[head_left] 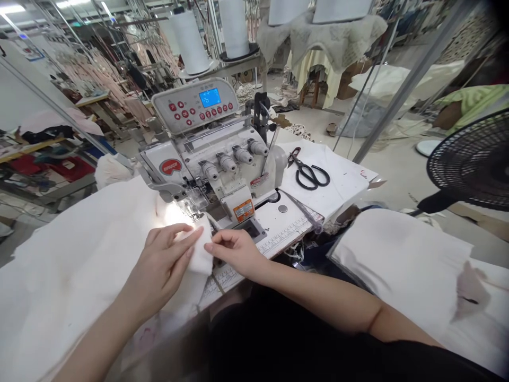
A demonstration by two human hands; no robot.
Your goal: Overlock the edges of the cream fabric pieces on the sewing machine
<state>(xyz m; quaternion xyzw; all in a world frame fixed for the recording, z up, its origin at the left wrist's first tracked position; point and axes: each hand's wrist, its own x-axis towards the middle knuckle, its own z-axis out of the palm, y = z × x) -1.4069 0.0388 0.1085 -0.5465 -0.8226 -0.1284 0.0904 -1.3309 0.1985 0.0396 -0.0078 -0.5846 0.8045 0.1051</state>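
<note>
A piece of white fabric (202,252) lies under the lit needle area of an overlock sewing machine (214,154). My left hand (165,257) pinches this fabric just in front of the presser foot (195,216), thumb and fingers together on it. At the fabric's right edge, my right hand (238,252) has thumb and forefinger closed on the border. The machine's control panel (194,106) has a blue display and red buttons. More white cloth (79,265) spreads over the table to the left.
Black-handled scissors (312,175) rest on white cloth right of the machine. A black fan (473,159) stands at the far right. White fabric pieces (397,254) are stacked at my right. Large thread cones (189,42) stand behind the machine. A person's yellow-green sleeve (481,103) shows beyond the fan.
</note>
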